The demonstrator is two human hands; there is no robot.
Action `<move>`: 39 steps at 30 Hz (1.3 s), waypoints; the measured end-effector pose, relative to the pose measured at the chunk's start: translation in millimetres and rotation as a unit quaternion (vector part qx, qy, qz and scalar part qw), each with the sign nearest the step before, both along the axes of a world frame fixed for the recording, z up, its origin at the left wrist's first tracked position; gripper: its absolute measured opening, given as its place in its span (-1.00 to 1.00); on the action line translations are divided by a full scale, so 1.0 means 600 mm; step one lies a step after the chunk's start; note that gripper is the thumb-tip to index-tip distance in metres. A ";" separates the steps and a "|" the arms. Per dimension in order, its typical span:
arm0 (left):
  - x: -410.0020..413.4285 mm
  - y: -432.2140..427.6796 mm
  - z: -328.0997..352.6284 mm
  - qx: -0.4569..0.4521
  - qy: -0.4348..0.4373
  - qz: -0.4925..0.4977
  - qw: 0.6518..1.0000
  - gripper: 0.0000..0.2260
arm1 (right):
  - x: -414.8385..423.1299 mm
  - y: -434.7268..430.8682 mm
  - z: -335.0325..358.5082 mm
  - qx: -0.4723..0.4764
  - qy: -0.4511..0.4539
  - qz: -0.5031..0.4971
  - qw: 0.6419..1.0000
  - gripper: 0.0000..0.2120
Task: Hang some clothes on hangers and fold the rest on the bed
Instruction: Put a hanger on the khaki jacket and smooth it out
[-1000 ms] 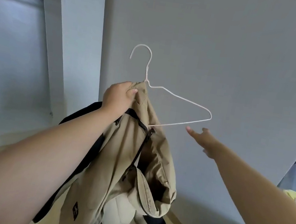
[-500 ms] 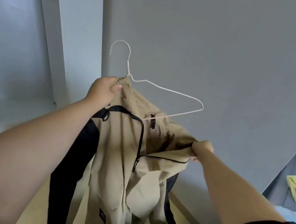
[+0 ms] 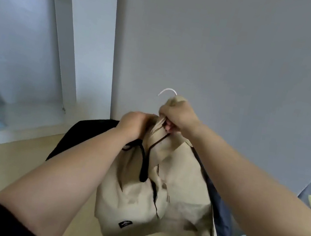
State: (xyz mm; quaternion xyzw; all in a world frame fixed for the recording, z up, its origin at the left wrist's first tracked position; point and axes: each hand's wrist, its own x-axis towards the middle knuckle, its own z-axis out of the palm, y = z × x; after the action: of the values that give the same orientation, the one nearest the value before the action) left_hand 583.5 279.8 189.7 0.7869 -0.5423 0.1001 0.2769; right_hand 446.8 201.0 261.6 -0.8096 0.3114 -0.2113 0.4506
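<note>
The collar of a beige fabric jacket with black lining (image 3: 150, 194) is gripped by the curled left hand (image 3: 133, 124) and right hand (image 3: 177, 115), held above the floor. Only the white wire hanger's hook (image 3: 167, 90) is seen above it.

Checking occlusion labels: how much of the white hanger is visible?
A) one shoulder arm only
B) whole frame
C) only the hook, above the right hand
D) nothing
C: of the white hanger only the curved hook shows, above the right hand; the beige jacket covers the rest.
</note>
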 end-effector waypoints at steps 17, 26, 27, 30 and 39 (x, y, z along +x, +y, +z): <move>-0.022 0.003 0.042 -0.156 0.109 0.019 0.981 -0.79 | -0.076 -0.120 -0.043 -0.253 0.183 0.010 0.950 -0.72; -0.014 -0.014 0.072 -0.196 0.137 0.127 0.963 -0.25 | -0.053 -0.095 0.023 -0.237 -0.079 -0.188 0.950 -0.78; -0.022 -0.017 0.065 -0.226 0.158 0.140 0.951 -0.24 | -0.054 -0.090 0.022 -0.232 -0.091 -0.188 0.950 -0.77; -0.033 -0.023 0.057 -0.293 0.207 0.194 0.913 -0.43 | -0.055 -0.073 0.009 -0.227 -0.119 -0.187 0.948 -0.75; -0.062 -0.018 0.073 -0.354 0.149 0.109 0.917 -0.84 | -0.070 -0.080 0.037 -0.259 -0.220 -0.336 0.878 -0.88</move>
State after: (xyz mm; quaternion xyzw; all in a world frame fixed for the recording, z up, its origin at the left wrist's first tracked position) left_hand 546.5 268.9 233.7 0.6977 -0.3349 0.1967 0.6020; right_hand 405.1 153.2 283.8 -0.6765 0.3918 -0.5961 0.1832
